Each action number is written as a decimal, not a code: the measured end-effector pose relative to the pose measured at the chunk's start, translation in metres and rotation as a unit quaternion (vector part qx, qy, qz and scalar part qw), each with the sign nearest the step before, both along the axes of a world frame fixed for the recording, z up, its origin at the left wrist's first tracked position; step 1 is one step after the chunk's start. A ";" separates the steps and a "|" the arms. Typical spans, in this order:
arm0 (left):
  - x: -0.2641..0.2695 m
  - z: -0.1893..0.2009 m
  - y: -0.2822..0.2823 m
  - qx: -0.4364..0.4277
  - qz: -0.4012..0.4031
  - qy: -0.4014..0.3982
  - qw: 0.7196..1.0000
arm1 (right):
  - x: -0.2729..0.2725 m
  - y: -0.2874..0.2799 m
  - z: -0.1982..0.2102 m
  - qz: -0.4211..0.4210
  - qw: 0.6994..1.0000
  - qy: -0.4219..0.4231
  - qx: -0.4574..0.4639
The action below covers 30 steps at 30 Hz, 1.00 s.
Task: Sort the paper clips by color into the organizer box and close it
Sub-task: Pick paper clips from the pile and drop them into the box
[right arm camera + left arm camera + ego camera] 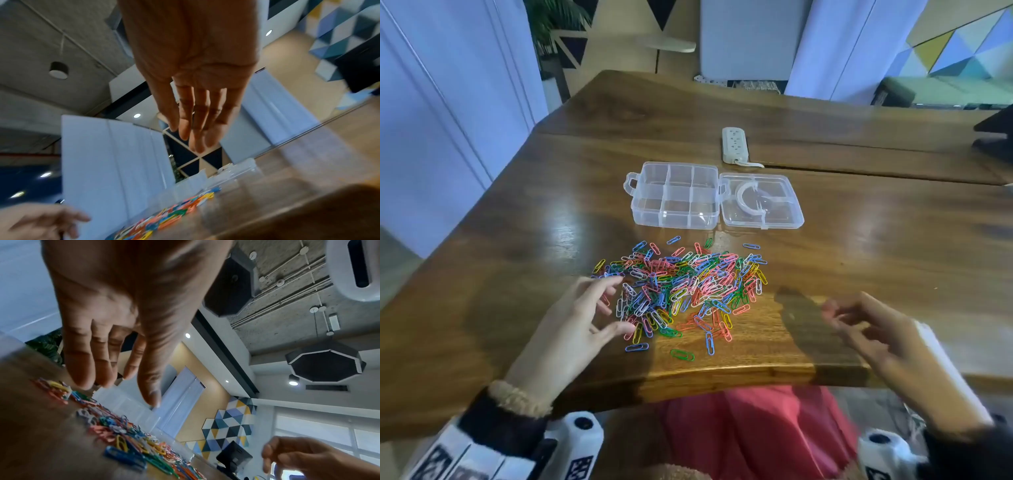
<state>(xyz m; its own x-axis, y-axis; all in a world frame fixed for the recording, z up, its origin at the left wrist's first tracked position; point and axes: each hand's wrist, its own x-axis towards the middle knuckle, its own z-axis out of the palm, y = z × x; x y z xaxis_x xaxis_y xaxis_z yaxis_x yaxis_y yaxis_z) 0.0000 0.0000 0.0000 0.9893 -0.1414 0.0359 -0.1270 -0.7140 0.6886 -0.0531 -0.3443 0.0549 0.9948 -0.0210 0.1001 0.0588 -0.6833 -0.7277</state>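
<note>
A heap of coloured paper clips (pixel 681 287) lies on the wooden table (pixel 859 246) near its front edge; the same clips (pixel 127 444) show in the left wrist view and the clips (pixel 168 216) in the right wrist view. Behind the heap stands the clear organizer box (pixel 676 195), its compartments bare, with its lid (pixel 762 202) folded flat to the right. My left hand (pixel 599 308) hovers at the heap's left edge, fingers spread and holding nothing. My right hand (pixel 859 318) hangs blurred to the right of the heap, fingers relaxed and nothing in them.
A white power strip (pixel 735 145) lies behind the box. A dark object (pixel 995 133) sits at the table's far right edge. The table's front edge (pixel 722 373) runs just below the clips.
</note>
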 end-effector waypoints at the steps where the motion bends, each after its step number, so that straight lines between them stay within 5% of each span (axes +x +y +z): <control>1: 0.003 0.002 -0.002 0.007 0.004 -0.013 1.000 | 0.008 0.008 -0.001 0.027 0.999 0.005 -0.020; 7: 0.019 0.014 -0.029 0.081 -0.032 0.046 0.995 | 0.053 0.052 -0.005 0.174 0.969 0.065 -0.163; 16: 0.044 0.023 -0.055 0.136 -0.101 0.103 0.980 | 0.116 0.098 -0.002 0.254 0.894 0.133 -0.344; 26: 0.070 0.028 -0.065 0.065 -0.093 0.097 0.989 | 0.169 0.104 -0.007 0.313 0.792 0.175 -0.494; 30: 0.077 0.027 -0.054 0.004 -0.069 0.134 0.989 | 0.177 0.107 -0.012 0.334 0.810 0.147 -0.459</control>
